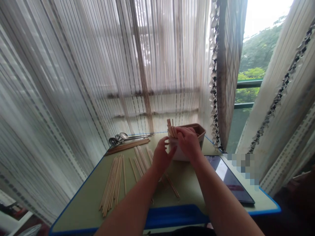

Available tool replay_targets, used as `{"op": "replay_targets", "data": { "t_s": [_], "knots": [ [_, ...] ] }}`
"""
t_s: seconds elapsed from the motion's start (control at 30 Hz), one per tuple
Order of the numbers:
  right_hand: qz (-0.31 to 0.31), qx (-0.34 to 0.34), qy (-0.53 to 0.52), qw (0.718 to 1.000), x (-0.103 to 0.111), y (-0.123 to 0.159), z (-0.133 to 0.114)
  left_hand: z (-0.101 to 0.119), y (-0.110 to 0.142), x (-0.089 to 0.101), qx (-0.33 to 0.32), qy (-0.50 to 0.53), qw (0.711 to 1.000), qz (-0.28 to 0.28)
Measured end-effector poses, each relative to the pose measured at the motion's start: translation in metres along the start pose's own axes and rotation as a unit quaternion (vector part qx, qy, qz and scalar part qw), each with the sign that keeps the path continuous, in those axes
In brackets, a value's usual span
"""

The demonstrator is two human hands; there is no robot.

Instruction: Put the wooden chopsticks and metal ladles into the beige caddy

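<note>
Over by the near left corner of the container (181, 154), the left hand (161, 156) is fairly wide, fingers spread beside the wall; can't tell if it's really pressing. I'd lay those fingers flat on the wall so the box can't skid. The right hand (190, 141) is closed narrow around a bundle of sticks (172, 130), up at the rim. A snug but soft grip seems right to me: squeeze too hard and they'll fan out, too loose and a few could slide. I'd hold them upright, with the tips lined up.

Looks-wise, going left to right: the loose sticks (113, 183) are pale, thin and straight, lying roughly side by side on the green table (83, 200), with more pale ones nearer the middle. The held ones look like the same plain wood, poking up unevenly above the rim. Fingers hide their lower ends, so no idea how deep they sit. The container's whitish outside, brownish round the rim, with a divider showing inside.
</note>
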State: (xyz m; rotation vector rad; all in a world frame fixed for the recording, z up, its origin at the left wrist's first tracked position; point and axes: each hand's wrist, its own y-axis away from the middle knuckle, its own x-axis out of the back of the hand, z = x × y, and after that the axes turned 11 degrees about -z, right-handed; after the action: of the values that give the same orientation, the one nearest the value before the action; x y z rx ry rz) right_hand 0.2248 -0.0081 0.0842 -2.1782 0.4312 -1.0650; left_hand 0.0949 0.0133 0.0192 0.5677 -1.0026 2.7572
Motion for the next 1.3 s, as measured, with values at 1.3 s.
{"op": "replay_targets", "data": {
  "t_s": [1.3],
  "knots": [
    [-0.4,0.179,0.104,0.893,-0.084,0.092,-0.087,-0.032,0.111,0.154,0.306,-0.305,0.89,0.146]
  ]
}}
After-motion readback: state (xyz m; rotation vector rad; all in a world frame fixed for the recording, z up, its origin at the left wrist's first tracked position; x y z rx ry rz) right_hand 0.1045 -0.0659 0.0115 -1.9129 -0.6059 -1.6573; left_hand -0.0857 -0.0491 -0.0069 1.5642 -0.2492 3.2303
